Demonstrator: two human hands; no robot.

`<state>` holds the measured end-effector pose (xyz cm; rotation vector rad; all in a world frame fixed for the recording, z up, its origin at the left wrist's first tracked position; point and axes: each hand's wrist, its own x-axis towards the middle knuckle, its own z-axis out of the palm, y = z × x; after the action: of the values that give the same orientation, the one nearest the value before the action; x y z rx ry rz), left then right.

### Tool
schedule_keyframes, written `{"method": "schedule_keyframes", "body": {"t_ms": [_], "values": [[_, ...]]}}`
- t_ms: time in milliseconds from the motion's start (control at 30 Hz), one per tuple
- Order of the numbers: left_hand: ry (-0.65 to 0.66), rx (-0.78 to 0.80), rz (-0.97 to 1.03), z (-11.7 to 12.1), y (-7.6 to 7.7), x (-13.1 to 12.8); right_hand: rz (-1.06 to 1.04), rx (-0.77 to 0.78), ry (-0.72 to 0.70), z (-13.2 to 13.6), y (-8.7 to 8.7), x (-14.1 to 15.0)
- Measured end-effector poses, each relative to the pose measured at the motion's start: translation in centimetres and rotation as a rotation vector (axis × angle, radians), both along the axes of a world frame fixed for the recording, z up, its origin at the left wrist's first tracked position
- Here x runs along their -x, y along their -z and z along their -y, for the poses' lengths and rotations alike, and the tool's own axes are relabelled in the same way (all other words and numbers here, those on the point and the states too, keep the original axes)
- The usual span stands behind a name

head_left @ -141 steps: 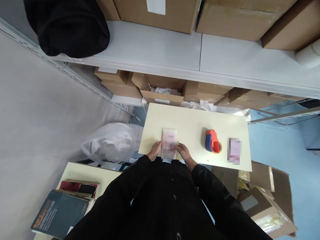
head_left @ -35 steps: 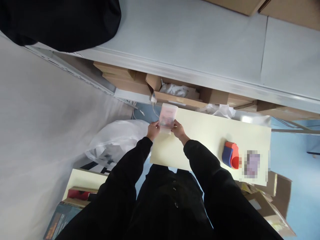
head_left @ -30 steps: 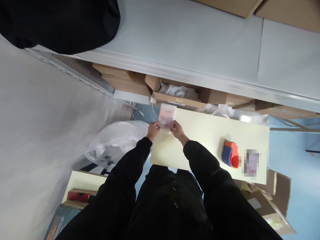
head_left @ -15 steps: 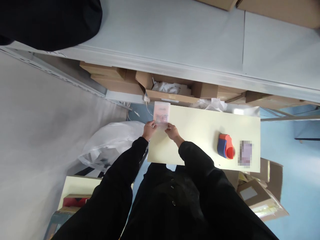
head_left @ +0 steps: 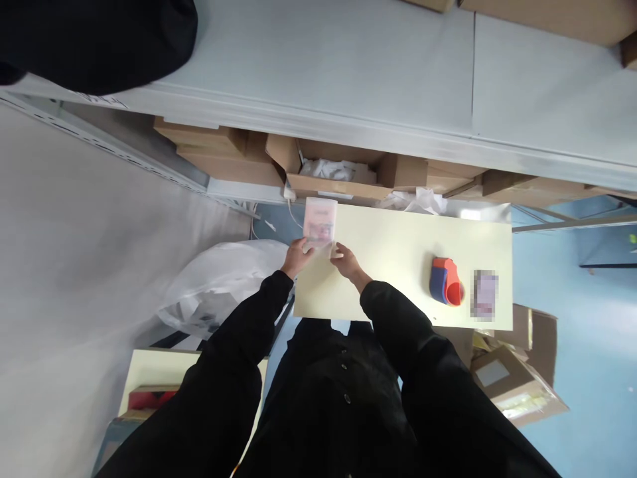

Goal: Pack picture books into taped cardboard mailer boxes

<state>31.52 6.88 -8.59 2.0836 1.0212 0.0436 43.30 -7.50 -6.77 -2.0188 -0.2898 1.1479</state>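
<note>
A flat pinkish packet in a translucent sleeve (head_left: 319,219) lies at the far left corner of the cream table (head_left: 388,265). Its print is blurred. My left hand (head_left: 296,257) grips the packet's near left corner, thumb pointing inward along the near edge. At the near right corner, my right hand (head_left: 347,260) pinches the clear end of the sleeve between thumb and curled fingers. Farther right on the table stands a red and blue holder (head_left: 446,281), which looks like a tape dispenser. Beside it lies a pixelated flat item (head_left: 484,295).
A grey shelf (head_left: 318,73) runs above the table's far side, with cardboard boxes (head_left: 343,187) under it. To the left sits a translucent plastic bag (head_left: 219,279). Opened cartons (head_left: 512,378) stand on the floor at the right, and a second low table (head_left: 154,365) is at the lower left.
My right hand's fingers have shifted slightly at the sleeve's near right corner, where the clear end now stands up a little. The whole view has moved slightly.
</note>
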Motion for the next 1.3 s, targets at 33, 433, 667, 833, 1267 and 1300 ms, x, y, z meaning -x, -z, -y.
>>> {"method": "schedule_keyframes", "body": {"t_ms": [33,433,667,833,1267,1300], "values": [[0.020,0.002,0.005,0.4,-0.2,0.2,-0.014,0.006,0.022,0.8,-0.2,0.1],[0.075,0.111,-0.103,7.9,-2.0,5.2,-0.149,0.035,0.123,12.3,-2.0,1.4],[-0.061,0.220,-0.143,13.3,-6.7,7.7,-0.204,-0.050,-0.071,13.8,-3.1,0.3],[-0.257,0.243,-0.119,19.3,-10.4,10.7,-0.228,-0.079,-0.326,13.5,-3.1,-0.2],[-0.964,0.354,-0.134,37.6,-12.3,23.4,-0.297,-0.118,-0.834,12.7,-4.2,7.8],[-0.994,0.364,-0.128,38.6,-12.3,24.0,-0.299,-0.115,-0.861,12.6,-4.2,8.7]]}}
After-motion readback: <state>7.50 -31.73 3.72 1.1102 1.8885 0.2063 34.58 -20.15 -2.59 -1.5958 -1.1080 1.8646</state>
